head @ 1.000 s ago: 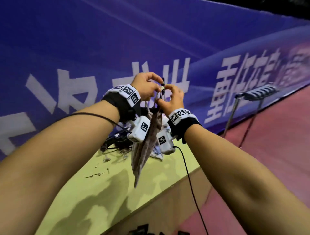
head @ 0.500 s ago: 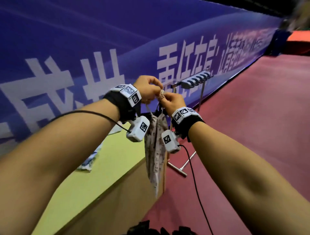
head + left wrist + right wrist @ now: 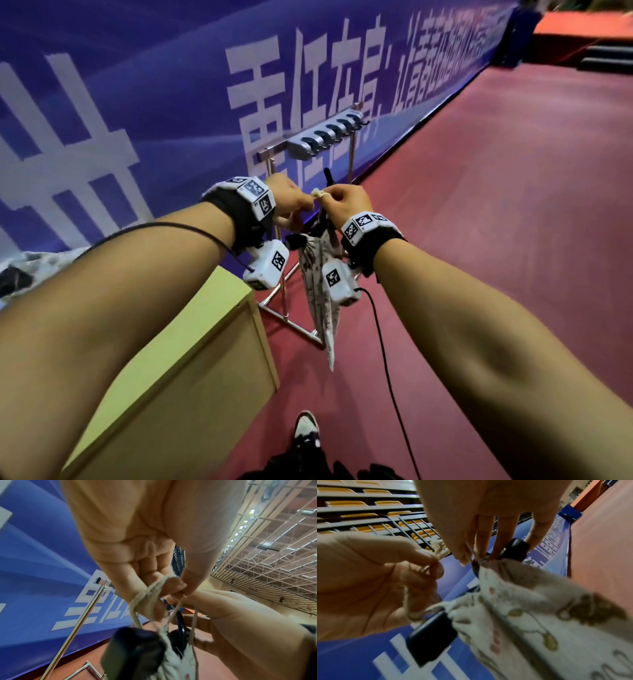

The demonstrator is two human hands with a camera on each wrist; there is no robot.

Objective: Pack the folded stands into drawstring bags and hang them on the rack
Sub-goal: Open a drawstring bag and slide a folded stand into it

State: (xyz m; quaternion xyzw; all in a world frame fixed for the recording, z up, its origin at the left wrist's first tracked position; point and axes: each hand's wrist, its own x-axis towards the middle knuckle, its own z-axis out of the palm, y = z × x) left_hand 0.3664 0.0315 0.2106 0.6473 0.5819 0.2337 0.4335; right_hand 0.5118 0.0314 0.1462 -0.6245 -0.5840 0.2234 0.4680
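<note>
A pale printed drawstring bag (image 3: 320, 301) hangs in the air between my hands, above the red floor. Black parts of the folded stand (image 3: 294, 241) poke out of its gathered mouth. My left hand (image 3: 294, 205) has the beige drawstring (image 3: 154, 588) wound round its fingers and pinches it. My right hand (image 3: 337, 202) pinches the cord at the bag's mouth, its fingertips (image 3: 479, 553) beside a black stand end (image 3: 515, 549). The metal rack (image 3: 325, 137) with a row of hooks stands just beyond the hands, apart from the bag.
A yellow-green table (image 3: 205, 342) ends at my left, with more printed fabric (image 3: 44, 260) at its far side. A blue banner wall (image 3: 171, 102) runs behind the rack. The rack's base bars (image 3: 291, 322) lie on the red floor. My shoe (image 3: 306, 428) is below.
The view has swung right, from the table to the rack. Both hands carried the hanging bag off the table's edge and closer to the rack, still gripping the cord.
</note>
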